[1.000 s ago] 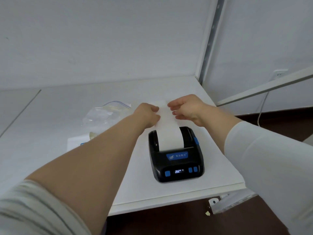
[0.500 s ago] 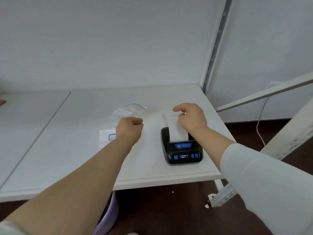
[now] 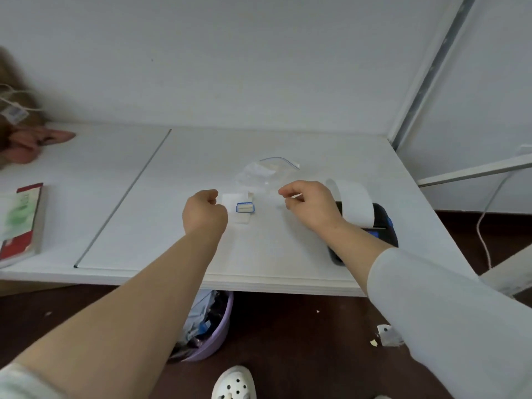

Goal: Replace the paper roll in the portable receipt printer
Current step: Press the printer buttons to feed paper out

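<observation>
The black receipt printer (image 3: 384, 226) with blue buttons sits near the table's right front corner, partly hidden by my right forearm. A white paper strip (image 3: 354, 200) curls up and back out of its top. My right hand (image 3: 312, 207) hovers just left of the printer, off the paper, with thumb and fingers pinched together; I cannot tell whether a small scrap is between them. My left hand (image 3: 205, 215) is a closed fist over the table's middle, touching nothing. Between the hands lies a small white packet with a blue-outlined label (image 3: 245, 208).
A clear zip bag (image 3: 267, 171) lies behind the packet. A red and green book (image 3: 21, 223) rests at the left edge of the white table (image 3: 144, 197). Another person's hand (image 3: 43, 138) is at far left. A purple bin (image 3: 214, 329) stands under the table.
Both hands have let go of the paper strip and moved left, away from the printer. The camera has pulled back and turned left, so more table and floor show.
</observation>
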The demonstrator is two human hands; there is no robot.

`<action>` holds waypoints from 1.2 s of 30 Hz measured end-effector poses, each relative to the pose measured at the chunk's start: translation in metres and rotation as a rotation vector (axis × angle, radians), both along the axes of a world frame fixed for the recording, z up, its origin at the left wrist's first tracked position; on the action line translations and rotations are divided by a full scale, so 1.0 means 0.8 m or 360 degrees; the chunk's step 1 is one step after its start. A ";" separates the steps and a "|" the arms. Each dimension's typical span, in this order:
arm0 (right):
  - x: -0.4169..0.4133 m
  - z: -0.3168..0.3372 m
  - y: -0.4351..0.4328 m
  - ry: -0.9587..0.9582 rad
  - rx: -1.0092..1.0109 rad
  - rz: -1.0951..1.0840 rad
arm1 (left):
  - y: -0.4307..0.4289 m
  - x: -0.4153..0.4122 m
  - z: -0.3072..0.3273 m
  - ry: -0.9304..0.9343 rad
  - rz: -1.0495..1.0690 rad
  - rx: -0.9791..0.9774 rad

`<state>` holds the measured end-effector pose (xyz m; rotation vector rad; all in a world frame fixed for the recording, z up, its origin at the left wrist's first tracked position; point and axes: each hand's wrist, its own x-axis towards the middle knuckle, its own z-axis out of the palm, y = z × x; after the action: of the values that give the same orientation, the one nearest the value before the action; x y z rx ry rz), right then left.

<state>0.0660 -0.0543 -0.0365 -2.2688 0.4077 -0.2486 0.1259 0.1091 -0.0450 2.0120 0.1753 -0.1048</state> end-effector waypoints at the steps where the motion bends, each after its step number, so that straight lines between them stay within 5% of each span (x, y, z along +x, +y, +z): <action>1: 0.005 -0.005 0.005 0.0029 0.0032 0.0025 | 0.001 0.004 -0.002 0.0007 -0.0021 0.0019; 16: 0.070 -0.053 0.059 0.0220 0.0593 -0.0116 | -0.015 0.042 -0.025 0.0162 -0.0412 0.0265; 26: 0.063 -0.039 0.053 0.0075 0.0864 -0.0117 | -0.003 0.036 -0.030 0.0252 -0.0369 -0.0060; 29: 0.073 -0.043 0.043 -0.0085 0.0628 -0.0147 | 0.001 0.041 -0.028 0.0253 -0.0328 -0.0080; 32: 0.090 -0.044 0.023 -0.0196 0.0005 -0.0177 | 0.005 0.052 -0.027 0.0285 -0.0229 -0.0264; 36: 0.112 -0.038 0.005 0.0218 -0.0648 0.0144 | 0.008 0.068 -0.028 0.0342 -0.0141 -0.0562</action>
<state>0.1556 -0.0500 -0.0669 -2.7074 0.3469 -0.1381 0.1803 0.1155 -0.0671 1.6534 0.1894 -0.3829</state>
